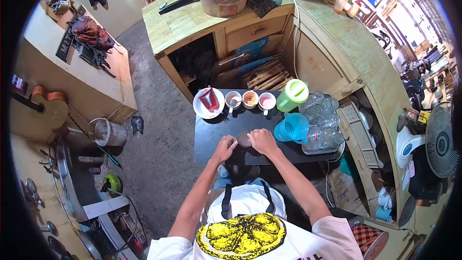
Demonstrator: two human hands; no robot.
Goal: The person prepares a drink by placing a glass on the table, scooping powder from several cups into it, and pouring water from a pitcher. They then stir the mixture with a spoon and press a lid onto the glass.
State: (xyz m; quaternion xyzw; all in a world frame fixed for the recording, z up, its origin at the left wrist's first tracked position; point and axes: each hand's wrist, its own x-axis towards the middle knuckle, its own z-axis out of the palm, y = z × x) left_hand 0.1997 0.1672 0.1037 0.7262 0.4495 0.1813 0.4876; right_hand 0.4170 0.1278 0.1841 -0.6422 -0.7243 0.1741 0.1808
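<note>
On the black table (208, 140) in front of me lies a small round brownish thing, flat like a lid or coaster (244, 139). My right hand (263, 141) is closed over its right edge with curled fingers. At the left edge of it is my left hand (224, 149), its fingers drawn together and the thumb side toward the round thing; I cannot tell what is in these fingers. Behind the hands stand a white bowl (196, 105) with a red packet (209, 100) and three cups (266, 102), two with spoons. A blue pitcher (292, 128) stands right of my right hand.
A green lidded pitcher (292, 94) stands behind the blue one. Several clear glasses (319, 115) crowd a tray at the table's right end. A wooden counter (173, 24) curves around the back and right, with a power strip (362, 135) at its side. A white fan (435, 139) is far right.
</note>
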